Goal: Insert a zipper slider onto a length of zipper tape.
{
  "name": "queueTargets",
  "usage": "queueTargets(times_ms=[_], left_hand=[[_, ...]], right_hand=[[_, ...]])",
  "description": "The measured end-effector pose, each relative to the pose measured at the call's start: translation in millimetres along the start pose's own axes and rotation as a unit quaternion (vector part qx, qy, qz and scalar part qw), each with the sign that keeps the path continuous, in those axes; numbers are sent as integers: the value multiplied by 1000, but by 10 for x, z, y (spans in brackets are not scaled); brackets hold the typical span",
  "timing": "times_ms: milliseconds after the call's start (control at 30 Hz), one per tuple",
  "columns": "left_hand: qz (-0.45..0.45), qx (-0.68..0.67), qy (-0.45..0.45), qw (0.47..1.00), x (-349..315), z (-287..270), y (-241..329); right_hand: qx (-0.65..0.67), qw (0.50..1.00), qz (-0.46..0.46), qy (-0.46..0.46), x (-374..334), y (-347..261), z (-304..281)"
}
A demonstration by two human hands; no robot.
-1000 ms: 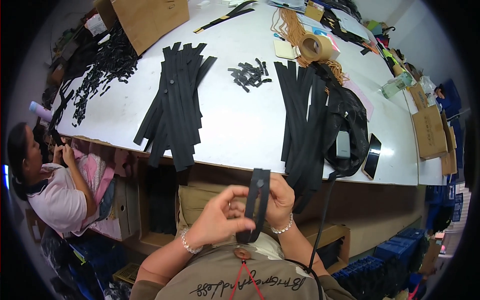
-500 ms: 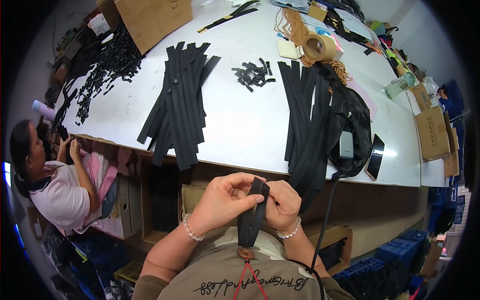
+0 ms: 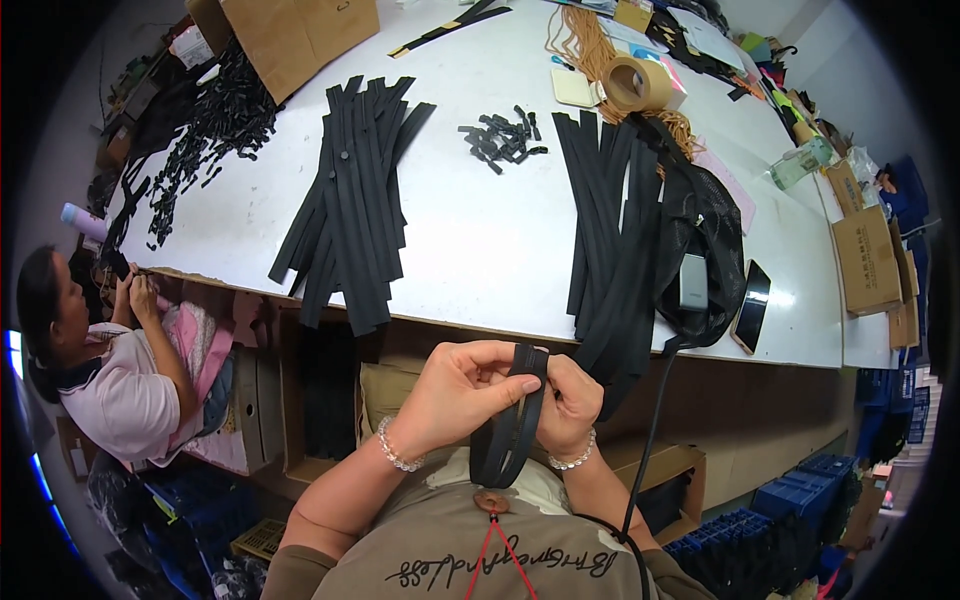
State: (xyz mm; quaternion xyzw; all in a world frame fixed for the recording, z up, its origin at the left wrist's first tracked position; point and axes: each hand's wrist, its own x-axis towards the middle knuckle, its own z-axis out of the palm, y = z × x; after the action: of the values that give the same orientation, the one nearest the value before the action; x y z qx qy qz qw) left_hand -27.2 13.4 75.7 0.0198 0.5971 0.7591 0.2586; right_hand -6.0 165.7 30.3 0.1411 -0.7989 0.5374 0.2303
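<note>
In front of my body, a black zipper hangs in a narrow loop between my hands. My left hand pinches its upper end, the thumb lying flat across the front of the tape. Against the other side of the same end, my right hand holds on with curled fingers; their tips are partly hidden behind the tape. Beyond my hands, one pile of long black zippers lies on the table to the left, another pile to the right. Small black pieces, apparently zipper pulls, sit in a heap between them.
The white table ends just beyond my hands. At right are a black mesh bag with a cable, a phone and a tape roll. A carton stands far left; a co-worker sits at left.
The zipper has turned so its loop shows wider, and its upper end sits slightly farther right. Both hands keep their hold; the view has shifted slightly.
</note>
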Motion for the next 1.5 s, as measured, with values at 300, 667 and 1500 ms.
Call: queueTargets(times_ms=[300, 667, 1500], left_hand=[[25, -23, -18, 999, 17, 55, -39], [75, -74, -14, 994, -35, 74, -86], [88, 8, -10, 996, -45, -10, -165]], right_hand=[[55, 993, 100, 10, -26, -47, 53], [66, 996, 62, 23, -66, 3, 57], [152, 973, 166, 52, -82, -124, 114]])
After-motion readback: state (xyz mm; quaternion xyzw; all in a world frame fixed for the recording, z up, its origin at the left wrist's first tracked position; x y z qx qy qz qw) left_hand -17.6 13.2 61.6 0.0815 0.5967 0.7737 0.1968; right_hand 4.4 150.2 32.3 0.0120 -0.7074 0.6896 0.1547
